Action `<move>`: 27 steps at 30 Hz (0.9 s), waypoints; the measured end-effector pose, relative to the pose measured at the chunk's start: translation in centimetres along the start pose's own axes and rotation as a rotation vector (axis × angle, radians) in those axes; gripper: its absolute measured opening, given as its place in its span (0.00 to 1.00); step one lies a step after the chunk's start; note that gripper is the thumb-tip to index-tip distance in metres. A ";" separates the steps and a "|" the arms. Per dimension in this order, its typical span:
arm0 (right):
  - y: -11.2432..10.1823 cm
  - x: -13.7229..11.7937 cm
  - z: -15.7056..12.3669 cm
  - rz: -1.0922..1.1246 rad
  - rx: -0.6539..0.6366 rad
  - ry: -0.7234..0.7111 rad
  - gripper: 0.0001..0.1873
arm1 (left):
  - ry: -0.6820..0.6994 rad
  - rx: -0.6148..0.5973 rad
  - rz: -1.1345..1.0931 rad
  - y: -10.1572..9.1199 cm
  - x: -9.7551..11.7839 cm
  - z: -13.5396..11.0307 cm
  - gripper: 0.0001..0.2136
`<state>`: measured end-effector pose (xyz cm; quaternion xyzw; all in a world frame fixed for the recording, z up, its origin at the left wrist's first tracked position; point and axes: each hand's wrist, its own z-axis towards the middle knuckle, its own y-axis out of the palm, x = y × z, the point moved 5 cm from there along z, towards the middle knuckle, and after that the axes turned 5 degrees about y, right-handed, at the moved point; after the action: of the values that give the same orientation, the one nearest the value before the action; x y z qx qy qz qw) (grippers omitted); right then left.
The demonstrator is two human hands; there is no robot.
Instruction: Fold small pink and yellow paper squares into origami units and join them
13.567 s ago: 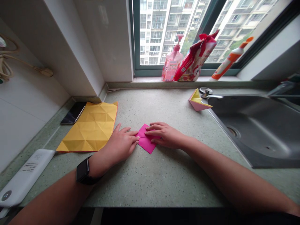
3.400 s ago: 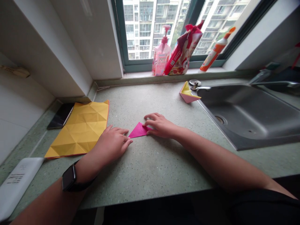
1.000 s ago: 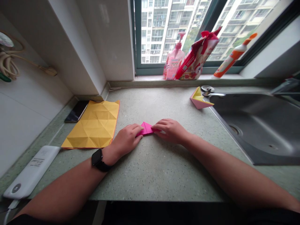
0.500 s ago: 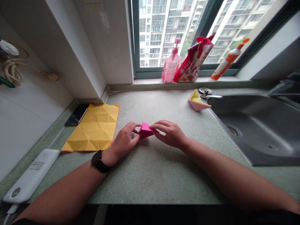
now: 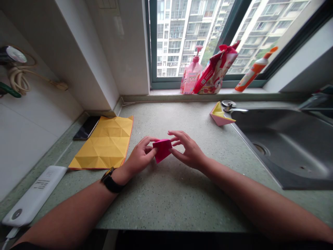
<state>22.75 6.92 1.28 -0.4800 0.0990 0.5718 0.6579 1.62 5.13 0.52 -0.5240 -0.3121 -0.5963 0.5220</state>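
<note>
A small folded piece of magenta origami paper [image 5: 162, 150] is held up just above the speckled countertop [image 5: 169, 205], between my two hands. My left hand [image 5: 142, 156] grips its left side between thumb and fingers. My right hand [image 5: 187, 149] is beside its right edge with the fingers spread, the thumb close to the paper. I cannot tell whether that thumb touches it. To the left lies a creased yellow paper sheet [image 5: 101, 144], and a folded yellow-and-pink paper model [image 5: 220, 116] sits far right near the tap.
A steel sink [image 5: 283, 146] is set in the counter at right. A phone [image 5: 86, 127] lies under the yellow sheet's corner, and a white power bank [image 5: 35, 196] lies at the front left. A pink pump bottle [image 5: 191, 80], a red packet [image 5: 215, 71] and an orange-capped tube [image 5: 253, 71] stand on the sill.
The magenta paper has gone from lying flat to being raised and turned in my left hand. My right hand has moved off it to the right, its fingers spreading.
</note>
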 end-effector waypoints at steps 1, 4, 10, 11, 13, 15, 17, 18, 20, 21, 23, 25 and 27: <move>0.1 0.4 0.0 -0.001 -0.016 0.061 0.30 | -0.039 0.002 -0.023 0.0 -0.2 0.0 0.14; 0.4 1.5 0.0 0.028 -0.105 0.236 0.26 | -0.103 0.013 -0.060 -0.2 -0.6 0.0 0.16; 0.8 1.9 0.3 0.231 -0.194 0.342 0.17 | -0.090 0.029 -0.059 -0.4 -1.1 0.2 0.15; 0.7 2.0 0.3 0.257 -0.179 0.348 0.16 | -0.087 0.027 -0.063 -0.4 -1.1 0.2 0.15; 0.5 2.2 0.4 0.302 -0.140 0.356 0.15 | -0.087 0.032 -0.083 -0.4 -1.3 0.2 0.15; 0.3 2.3 0.5 0.337 -0.112 0.353 0.14 | -0.098 0.045 -0.129 -0.3 -1.4 0.2 0.15; 0.1 2.4 0.6 0.360 -0.105 0.353 0.13 | -0.121 0.046 -0.198 -0.2 -1.6 0.2 0.17; 0.1 2.5 0.6 0.368 -0.107 0.358 0.13 | -0.135 0.038 -0.232 -0.1 -1.7 0.2 0.17; 0.2 2.6 0.6 0.389 -0.120 0.377 0.14 | -0.154 0.025 -0.271 0.0 -1.8 0.2 0.19; 0.3 2.6 0.6 0.403 -0.127 0.386 0.14 | -0.155 0.023 -0.271 0.0 -1.8 0.3 0.19; 0.4 2.8 0.6 0.434 -0.135 0.398 0.14 | -0.138 0.028 -0.245 -0.1 -1.7 0.3 0.18; 0.5 3.0 0.6 0.454 -0.132 0.402 0.14 | -0.107 0.031 -0.210 -0.2 -1.4 0.4 0.16; 0.5 3.1 0.5 0.461 -0.129 0.402 0.14 | -0.089 0.037 -0.189 -0.3 -1.1 0.4 0.14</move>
<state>23.13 9.33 -0.82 -0.5890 0.2970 0.6047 0.4462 1.33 5.91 -0.34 -0.5084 -0.3939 -0.6130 0.4589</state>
